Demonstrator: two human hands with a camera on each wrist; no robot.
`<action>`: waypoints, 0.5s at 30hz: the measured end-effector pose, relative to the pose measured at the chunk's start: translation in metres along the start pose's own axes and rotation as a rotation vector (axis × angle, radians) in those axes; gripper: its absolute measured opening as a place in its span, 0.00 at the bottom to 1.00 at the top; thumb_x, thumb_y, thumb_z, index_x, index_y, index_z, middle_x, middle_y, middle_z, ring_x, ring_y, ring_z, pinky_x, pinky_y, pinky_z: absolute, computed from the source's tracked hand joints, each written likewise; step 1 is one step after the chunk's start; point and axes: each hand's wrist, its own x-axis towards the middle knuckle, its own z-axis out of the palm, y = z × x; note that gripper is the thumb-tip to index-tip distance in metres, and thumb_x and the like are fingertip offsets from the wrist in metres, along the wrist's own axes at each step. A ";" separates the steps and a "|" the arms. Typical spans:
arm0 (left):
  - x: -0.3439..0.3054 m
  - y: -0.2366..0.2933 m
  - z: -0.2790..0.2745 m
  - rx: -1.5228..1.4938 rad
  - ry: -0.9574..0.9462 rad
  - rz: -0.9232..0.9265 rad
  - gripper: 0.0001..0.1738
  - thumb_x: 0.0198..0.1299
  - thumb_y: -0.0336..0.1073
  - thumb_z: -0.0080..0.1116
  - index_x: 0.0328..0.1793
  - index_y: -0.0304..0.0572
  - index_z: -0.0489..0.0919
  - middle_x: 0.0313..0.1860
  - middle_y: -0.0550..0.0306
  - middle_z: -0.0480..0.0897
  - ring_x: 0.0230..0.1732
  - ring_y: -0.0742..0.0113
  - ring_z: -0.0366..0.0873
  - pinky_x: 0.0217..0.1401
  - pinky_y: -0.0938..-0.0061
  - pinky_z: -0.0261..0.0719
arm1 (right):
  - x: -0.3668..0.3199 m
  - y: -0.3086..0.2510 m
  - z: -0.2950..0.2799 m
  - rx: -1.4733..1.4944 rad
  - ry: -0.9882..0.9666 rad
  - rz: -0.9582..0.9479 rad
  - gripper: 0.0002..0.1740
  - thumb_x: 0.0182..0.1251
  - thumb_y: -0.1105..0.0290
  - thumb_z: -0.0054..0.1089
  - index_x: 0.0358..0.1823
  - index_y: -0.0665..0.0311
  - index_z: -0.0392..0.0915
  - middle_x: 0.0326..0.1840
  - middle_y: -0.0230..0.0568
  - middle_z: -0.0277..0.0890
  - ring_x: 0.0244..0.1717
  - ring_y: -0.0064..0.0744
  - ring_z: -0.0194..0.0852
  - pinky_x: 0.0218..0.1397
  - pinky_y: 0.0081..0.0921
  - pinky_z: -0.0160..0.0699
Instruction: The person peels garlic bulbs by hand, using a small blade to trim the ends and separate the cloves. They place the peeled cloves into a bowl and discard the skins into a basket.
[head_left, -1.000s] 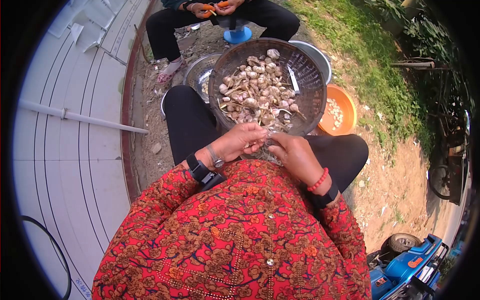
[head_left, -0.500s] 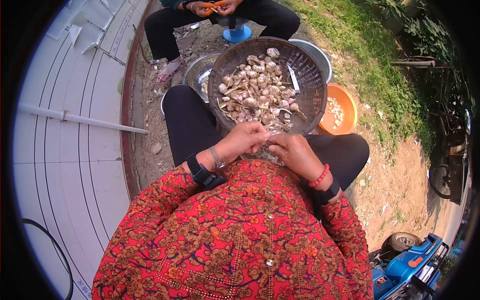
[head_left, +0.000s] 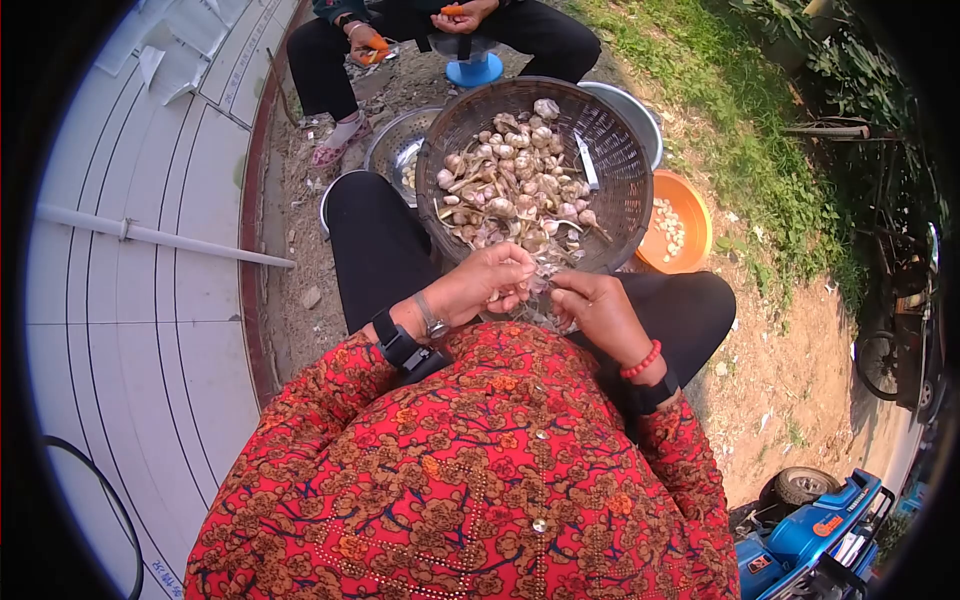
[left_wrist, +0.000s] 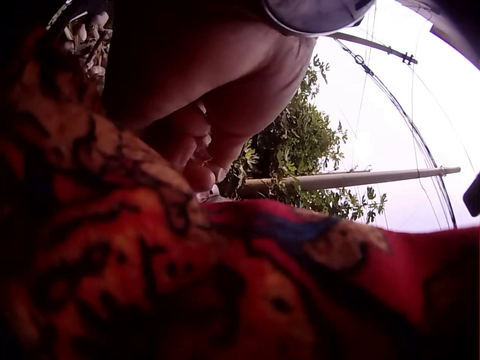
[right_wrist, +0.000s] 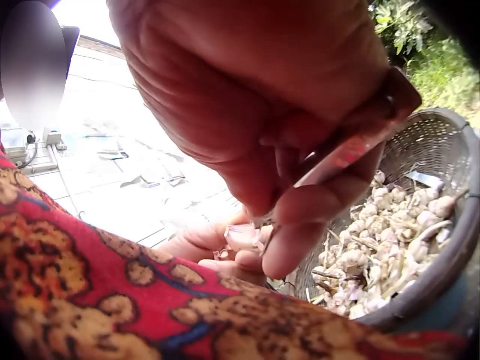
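A woven basket (head_left: 625,185) full of garlic bulbs (head_left: 515,185) rests on my lap. At its near rim my left hand (head_left: 493,280) pinches a garlic clove (right_wrist: 241,236) in its fingertips (right_wrist: 202,244). My right hand (head_left: 592,305) sits just to the right of it and grips a small knife (right_wrist: 341,154), with the blade lying along the fingers towards the clove. In the left wrist view, the left hand (left_wrist: 196,146) has curled fingers above my red patterned top, and the clove is hidden. The basket (right_wrist: 431,217) fills the right side of the right wrist view.
An orange bowl (head_left: 690,215) with peeled cloves sits on the ground to the right of the basket. Metal bowls (head_left: 392,150) lie beyond it. Another person (head_left: 330,60) sits opposite by a blue stool (head_left: 475,70). Tiled floor with a white pipe (head_left: 150,233) lies left; a blue vehicle (head_left: 810,540) lower right.
My hands have drawn slightly apart, the right one easing down and right. The person opposite has moved one hand out to the left.
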 end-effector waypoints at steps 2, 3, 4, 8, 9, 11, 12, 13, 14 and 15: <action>-0.001 0.001 0.000 -0.019 -0.017 0.001 0.10 0.70 0.38 0.52 0.50 0.41 0.73 0.33 0.59 0.78 0.24 0.78 0.71 0.19 0.88 0.62 | -0.002 -0.006 -0.002 -0.014 -0.041 0.029 0.08 0.67 0.77 0.55 0.43 0.74 0.79 0.25 0.33 0.77 0.24 0.17 0.73 0.29 0.20 0.75; 0.000 0.000 -0.001 -0.049 -0.034 0.000 0.10 0.70 0.38 0.52 0.50 0.41 0.73 0.33 0.59 0.78 0.24 0.78 0.71 0.19 0.88 0.63 | -0.002 -0.006 -0.001 0.009 -0.043 0.042 0.08 0.67 0.76 0.55 0.43 0.74 0.79 0.25 0.33 0.77 0.24 0.17 0.73 0.29 0.20 0.75; 0.001 -0.001 -0.004 -0.076 -0.052 0.000 0.10 0.70 0.38 0.52 0.50 0.41 0.73 0.34 0.59 0.78 0.24 0.78 0.71 0.19 0.88 0.63 | -0.002 -0.003 0.000 0.032 -0.042 0.052 0.09 0.67 0.76 0.55 0.43 0.74 0.79 0.25 0.33 0.77 0.24 0.17 0.74 0.29 0.20 0.75; -0.003 0.007 0.003 -0.088 -0.074 -0.031 0.10 0.69 0.36 0.53 0.51 0.41 0.73 0.34 0.60 0.78 0.26 0.78 0.72 0.20 0.88 0.64 | -0.002 0.003 0.003 0.095 -0.041 0.083 0.09 0.67 0.76 0.55 0.43 0.74 0.79 0.24 0.32 0.77 0.24 0.18 0.75 0.29 0.20 0.76; -0.005 0.008 0.005 -0.041 -0.078 -0.018 0.10 0.69 0.35 0.53 0.53 0.41 0.73 0.35 0.61 0.78 0.27 0.79 0.72 0.21 0.88 0.64 | -0.002 0.003 0.004 0.104 -0.033 0.074 0.09 0.66 0.76 0.56 0.42 0.74 0.79 0.23 0.34 0.77 0.23 0.19 0.75 0.27 0.21 0.76; -0.009 0.008 0.009 0.052 -0.089 0.005 0.12 0.68 0.34 0.55 0.55 0.41 0.73 0.35 0.63 0.78 0.27 0.80 0.72 0.22 0.87 0.65 | -0.003 0.004 0.004 0.122 -0.014 0.056 0.08 0.66 0.75 0.57 0.41 0.74 0.80 0.21 0.38 0.78 0.20 0.21 0.76 0.24 0.22 0.76; -0.009 0.007 0.010 0.098 -0.077 0.015 0.13 0.67 0.34 0.56 0.55 0.41 0.74 0.35 0.64 0.77 0.28 0.80 0.72 0.23 0.87 0.66 | -0.003 0.003 0.003 0.113 -0.011 0.052 0.08 0.66 0.75 0.57 0.42 0.74 0.80 0.21 0.38 0.78 0.20 0.21 0.76 0.25 0.22 0.76; -0.009 0.006 0.010 0.143 -0.065 0.026 0.13 0.67 0.34 0.57 0.56 0.42 0.74 0.35 0.65 0.77 0.28 0.81 0.72 0.24 0.87 0.66 | -0.003 0.001 0.003 0.103 -0.008 0.047 0.09 0.66 0.75 0.57 0.42 0.74 0.80 0.21 0.39 0.78 0.20 0.21 0.77 0.25 0.22 0.76; -0.009 0.006 0.010 0.188 -0.052 0.038 0.14 0.66 0.34 0.58 0.56 0.42 0.75 0.35 0.67 0.76 0.28 0.82 0.72 0.25 0.86 0.67 | -0.003 0.000 0.002 0.093 -0.007 0.041 0.09 0.66 0.75 0.57 0.42 0.73 0.80 0.21 0.39 0.78 0.20 0.21 0.77 0.25 0.22 0.76; -0.009 0.007 0.012 0.243 -0.025 0.054 0.14 0.66 0.35 0.58 0.56 0.42 0.75 0.34 0.68 0.76 0.28 0.82 0.72 0.25 0.86 0.67 | -0.003 0.001 0.002 0.084 -0.007 0.042 0.09 0.65 0.75 0.57 0.42 0.73 0.80 0.22 0.39 0.78 0.20 0.22 0.77 0.25 0.23 0.76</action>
